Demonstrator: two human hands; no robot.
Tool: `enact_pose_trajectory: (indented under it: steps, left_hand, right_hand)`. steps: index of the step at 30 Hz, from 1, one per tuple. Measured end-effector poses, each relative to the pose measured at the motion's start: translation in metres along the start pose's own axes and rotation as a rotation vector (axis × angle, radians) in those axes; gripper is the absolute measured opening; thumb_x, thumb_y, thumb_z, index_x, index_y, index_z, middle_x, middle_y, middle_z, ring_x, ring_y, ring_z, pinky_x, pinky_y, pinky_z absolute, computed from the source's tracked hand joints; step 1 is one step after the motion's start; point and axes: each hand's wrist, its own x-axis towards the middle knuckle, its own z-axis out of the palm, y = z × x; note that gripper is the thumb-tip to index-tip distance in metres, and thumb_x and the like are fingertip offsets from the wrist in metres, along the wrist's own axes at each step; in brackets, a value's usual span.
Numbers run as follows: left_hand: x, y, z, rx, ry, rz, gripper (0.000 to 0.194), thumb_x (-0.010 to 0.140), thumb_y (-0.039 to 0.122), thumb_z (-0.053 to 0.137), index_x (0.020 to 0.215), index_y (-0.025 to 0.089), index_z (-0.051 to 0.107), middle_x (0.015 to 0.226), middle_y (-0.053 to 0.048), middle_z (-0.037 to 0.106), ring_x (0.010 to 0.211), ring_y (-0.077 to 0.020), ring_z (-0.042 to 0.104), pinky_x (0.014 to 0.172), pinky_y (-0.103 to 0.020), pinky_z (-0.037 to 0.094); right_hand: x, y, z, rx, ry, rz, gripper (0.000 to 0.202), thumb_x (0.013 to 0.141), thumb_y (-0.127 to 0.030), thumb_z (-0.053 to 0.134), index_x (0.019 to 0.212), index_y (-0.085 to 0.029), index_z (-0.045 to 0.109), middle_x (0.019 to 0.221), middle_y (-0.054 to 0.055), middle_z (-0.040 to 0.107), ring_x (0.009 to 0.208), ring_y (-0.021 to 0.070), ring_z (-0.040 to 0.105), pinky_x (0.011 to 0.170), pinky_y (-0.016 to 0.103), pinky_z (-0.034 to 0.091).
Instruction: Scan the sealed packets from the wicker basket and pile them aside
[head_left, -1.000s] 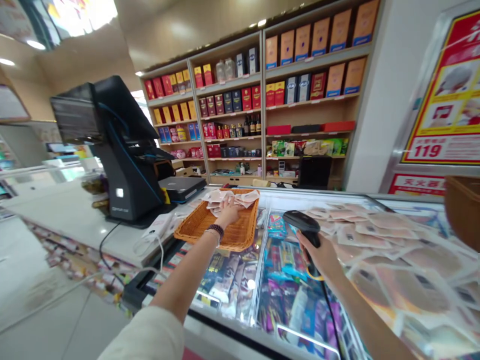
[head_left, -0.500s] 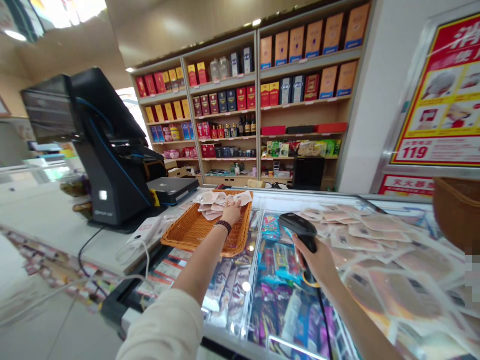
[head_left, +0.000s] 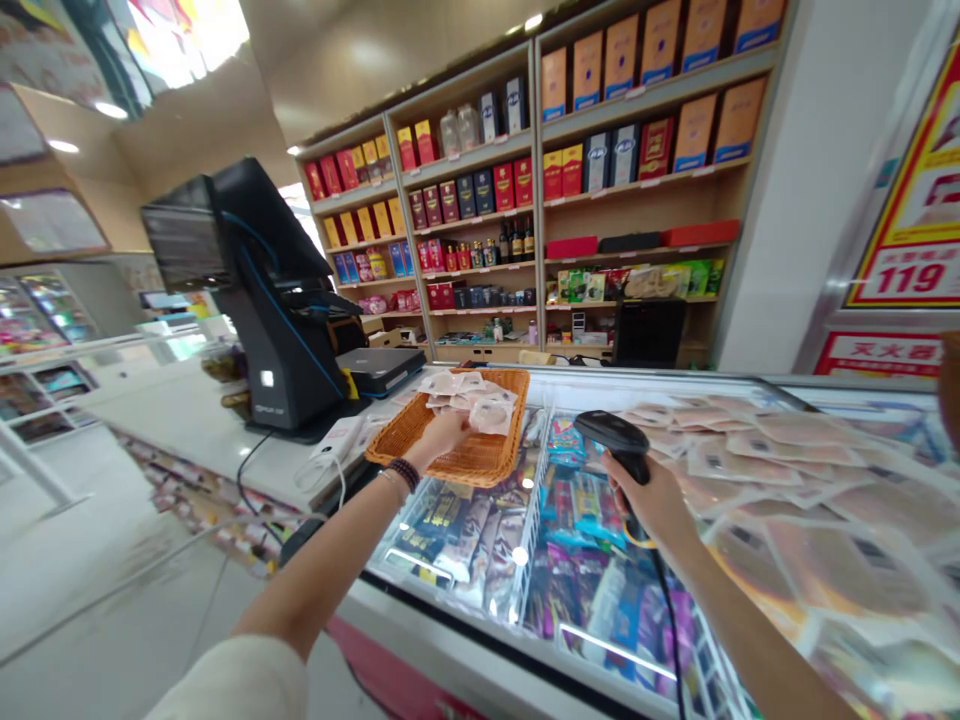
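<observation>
My right hand (head_left: 651, 492) is wrapped round the grip of a black barcode scanner (head_left: 613, 432), above the glass top of a freezer (head_left: 559, 600). A cord hangs down from the scanner's handle. In a shallow wicker basket (head_left: 397, 440), my left hand (head_left: 444, 437) has its fingers closed at the lower edge of a clear flat packet (head_left: 491, 412); the fingertips are partly hidden. More pale, see-through packets (head_left: 450, 385) lie piled at the far side of the basket. To the right of the scanner, many similar flat packets (head_left: 780, 470) are spread over the glass.
A black point-of-sale terminal (head_left: 285, 330) and a flat black device (head_left: 381, 370) stand on the counter at left. Wrapped frozen goods (head_left: 577, 510) lie beneath the glass. Shelves of boxed goods (head_left: 480, 190) line the back wall. A white cable (head_left: 341, 480) hangs at the counter edge.
My left hand has drawn back from the top of the pile toward the basket's near side, with a packet at its fingers. The view has shifted; my right hand still holds the scanner.
</observation>
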Motion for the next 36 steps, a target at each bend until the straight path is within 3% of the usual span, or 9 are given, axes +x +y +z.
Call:
enact_pose_trajectory:
  steps: [5,10,15,18,22,25,28,32,36]
  left_hand:
    - [0.015,0.018,-0.003,-0.029,0.036,-0.254,0.046,0.087,0.037,0.077,0.124,0.012,0.066,0.123,-0.019,0.075,0.116,-0.0278,0.072,0.094,-0.029,0.052]
    - [0.023,0.027,0.009,-0.034,-0.082,-0.306,0.026,0.076,0.035,0.084,0.087,0.014,0.073,0.098,-0.015,0.08,0.103,-0.0294,0.074,0.084,-0.029,0.053]
    - [0.014,0.01,-0.001,-0.038,-0.087,-0.321,0.026,0.067,0.035,0.088,0.071,0.017,0.07,0.084,-0.014,0.078,0.092,-0.0291,0.074,0.079,-0.031,0.054]
    - [0.003,-0.004,-0.013,-0.048,-0.048,-0.318,0.02,0.07,0.029,0.085,0.069,0.016,0.069,0.082,-0.013,0.077,0.09,-0.0281,0.074,0.08,-0.032,0.055]
    - [-0.009,-0.007,-0.019,-0.183,0.091,-0.253,0.009,0.079,0.016,0.074,0.086,0.015,0.069,0.096,-0.011,0.078,0.096,-0.0232,0.073,0.083,-0.029,0.056]
    - [-0.006,0.018,-0.013,-0.627,0.213,-0.208,0.02,0.08,0.012,0.07,0.099,0.015,0.066,0.086,-0.007,0.075,0.079,-0.019,0.073,0.075,-0.029,0.059]
    - [0.002,0.064,0.005,-0.973,0.232,-0.102,0.029,0.08,0.014,0.074,0.107,0.016,0.065,0.08,-0.003,0.073,0.072,-0.016,0.072,0.07,-0.028,0.061]
    - [0.001,0.136,0.05,-1.219,0.09,0.062,0.045,0.079,0.018,0.077,0.122,0.017,0.064,0.078,-0.001,0.073,0.068,-0.0154,0.072,0.067,-0.029,0.064]
    - [-0.011,0.184,0.101,-1.334,-0.1,0.083,0.033,0.077,0.022,0.078,0.107,0.015,0.071,0.079,-0.005,0.076,0.069,-0.0191,0.075,0.068,-0.033,0.065]
  right_hand:
    - [0.001,0.003,-0.004,0.041,0.02,-0.002,0.056,0.067,-0.078,0.072,0.062,-0.025,0.056,0.042,0.0,0.056,0.034,0.0157,0.049,0.038,0.029,0.041]
    - [0.001,0.004,-0.01,0.078,0.056,-0.021,0.056,0.067,-0.077,0.072,0.061,-0.025,0.055,0.045,0.0,0.057,0.034,0.0148,0.048,0.037,0.029,0.04]
    - [-0.001,0.007,-0.012,0.024,0.046,-0.022,0.054,0.071,-0.076,0.069,0.061,-0.025,0.055,0.042,0.0,0.055,0.034,0.0156,0.05,0.039,0.029,0.042]
    - [-0.003,0.008,-0.009,-0.013,0.025,-0.025,0.053,0.073,-0.076,0.067,0.061,-0.025,0.055,0.04,0.0,0.055,0.035,0.0161,0.051,0.041,0.029,0.043]
    - [-0.006,0.005,-0.005,-0.019,0.002,-0.032,0.053,0.071,-0.076,0.069,0.062,-0.025,0.056,0.043,0.002,0.058,0.035,0.0167,0.052,0.039,0.029,0.042]
    - [-0.006,0.003,-0.006,0.002,-0.012,-0.032,0.053,0.07,-0.075,0.071,0.062,-0.024,0.057,0.042,0.001,0.057,0.035,0.0162,0.051,0.039,0.029,0.042]
    - [-0.004,0.005,-0.012,0.033,-0.017,-0.028,0.052,0.07,-0.073,0.072,0.061,-0.024,0.056,0.041,0.0,0.055,0.035,0.0156,0.051,0.039,0.028,0.043]
    - [-0.004,0.006,-0.034,0.069,0.049,-0.027,0.053,0.07,-0.072,0.074,0.059,-0.024,0.055,0.039,-0.001,0.053,0.033,0.0138,0.048,0.037,0.027,0.04]
    - [-0.009,0.0,-0.062,0.097,0.146,-0.071,0.052,0.073,-0.069,0.074,0.057,-0.024,0.054,0.039,-0.001,0.052,0.034,0.0122,0.045,0.038,0.026,0.04]
